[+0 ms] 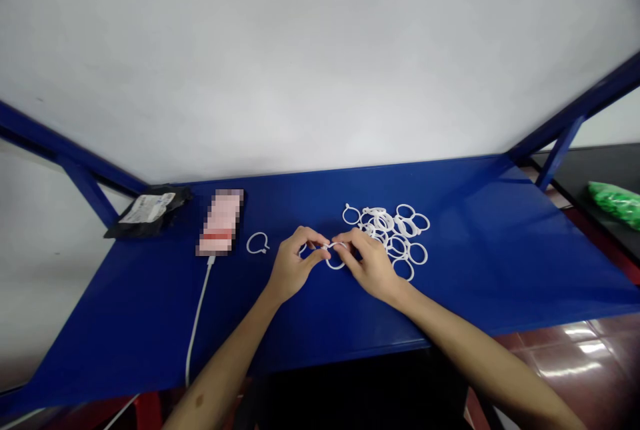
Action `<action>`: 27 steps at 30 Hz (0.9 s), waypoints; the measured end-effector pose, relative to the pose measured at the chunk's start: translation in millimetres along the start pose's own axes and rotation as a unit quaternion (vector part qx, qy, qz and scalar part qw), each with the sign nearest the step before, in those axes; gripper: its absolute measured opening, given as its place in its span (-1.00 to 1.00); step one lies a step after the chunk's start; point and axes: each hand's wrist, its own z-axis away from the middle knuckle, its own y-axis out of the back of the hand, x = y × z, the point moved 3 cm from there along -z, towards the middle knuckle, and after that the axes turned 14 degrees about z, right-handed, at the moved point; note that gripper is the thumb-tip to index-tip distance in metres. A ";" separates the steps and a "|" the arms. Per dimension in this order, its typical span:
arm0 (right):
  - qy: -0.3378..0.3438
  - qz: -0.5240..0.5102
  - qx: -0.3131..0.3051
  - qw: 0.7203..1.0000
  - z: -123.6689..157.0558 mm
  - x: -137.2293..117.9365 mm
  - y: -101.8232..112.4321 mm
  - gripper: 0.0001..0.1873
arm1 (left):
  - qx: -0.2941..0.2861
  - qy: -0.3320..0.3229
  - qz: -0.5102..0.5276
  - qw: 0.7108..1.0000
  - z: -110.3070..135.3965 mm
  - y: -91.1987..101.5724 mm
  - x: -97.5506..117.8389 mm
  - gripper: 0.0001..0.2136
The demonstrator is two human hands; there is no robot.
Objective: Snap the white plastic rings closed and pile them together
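Between my two hands is a thin white plastic ring [336, 268], pinched at its upper edge from both sides. My left hand [295, 263] closes its thumb and fingertips on the left part of the ring. My right hand [371, 265] is closed on the ring's right part in the same way. Left of my left hand, an opened white ring [248, 243] with a gap at its right side lies flat on the blue table. Part of another white ring [303, 249] shows behind my left fingers. A loose pile of several white rings [384, 222] lies beside and beyond my right hand, which partly hides it.
A phone [220, 220] with a blurred screen lies on the blue table [480, 237], its white cable [197, 320] running off the front edge. At the back left rests a black plastic parcel [147, 210]. A green bag [617, 200] sits on a dark surface at far right.
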 end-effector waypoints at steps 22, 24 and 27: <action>0.055 0.074 -0.006 0.996 -4.4 1.6 5.9 -0.74 | -0.025 -0.055 -0.257 0.964 -10.1 22.7 11.2 -0.91; 0.034 0.180 0.039 0.982 -10.5 12.5 13.3 -0.73 | -0.027 -0.056 -0.321 0.945 -10.6 32.9 11.4 -0.83; 0.005 0.288 0.089 0.953 -17.3 30.4 23.0 -0.77 | -0.058 -0.040 -0.378 0.923 -8.6 43.0 9.0 -0.65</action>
